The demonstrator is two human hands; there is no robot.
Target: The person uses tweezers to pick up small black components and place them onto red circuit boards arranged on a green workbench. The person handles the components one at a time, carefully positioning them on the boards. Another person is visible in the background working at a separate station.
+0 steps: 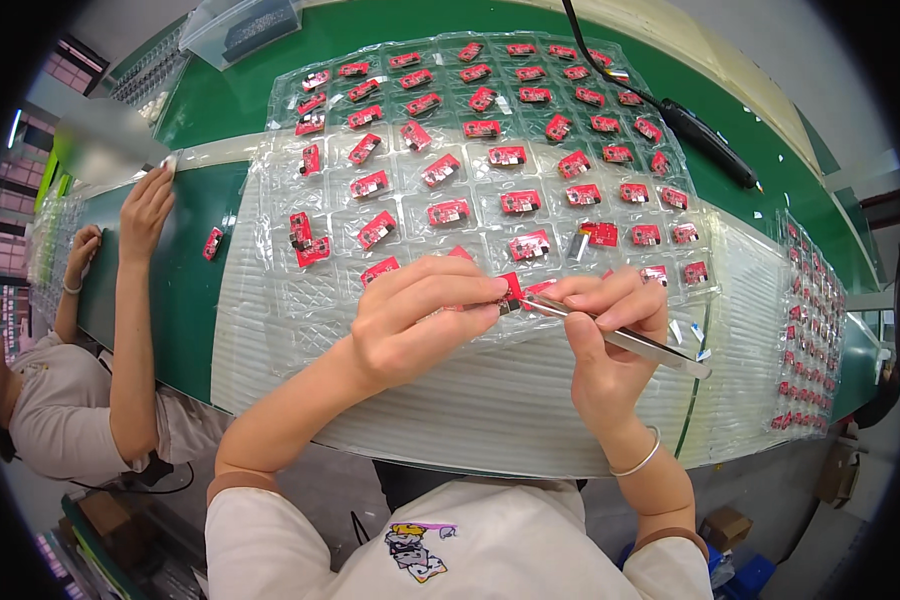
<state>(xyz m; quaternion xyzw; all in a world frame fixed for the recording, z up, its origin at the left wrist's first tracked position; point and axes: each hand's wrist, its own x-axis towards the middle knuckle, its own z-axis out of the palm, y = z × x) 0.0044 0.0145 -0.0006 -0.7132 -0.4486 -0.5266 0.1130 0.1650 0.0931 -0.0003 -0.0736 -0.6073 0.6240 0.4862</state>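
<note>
My left hand (410,322) pinches a small red circuit board (511,287) between thumb and fingers, just over the near edge of a clear plastic tray (282,215). In my right hand (615,350) is a pair of metal tweezers (655,349), its tips touching or very close to the board. Whether the tips grip a part cannot be made out. The tray's pockets hold many more red boards (448,212) with black and white parts. One board (598,234) at the right of the tray has a silvery piece beside it.
A black pen-shaped tool (708,142) with a cord lies behind the tray at right. A second filled tray (808,345) stands far right. Small white-and-blue scraps (703,354) lie near my right hand. At left, a co-worker's hand (146,215) rests near a loose board (212,243).
</note>
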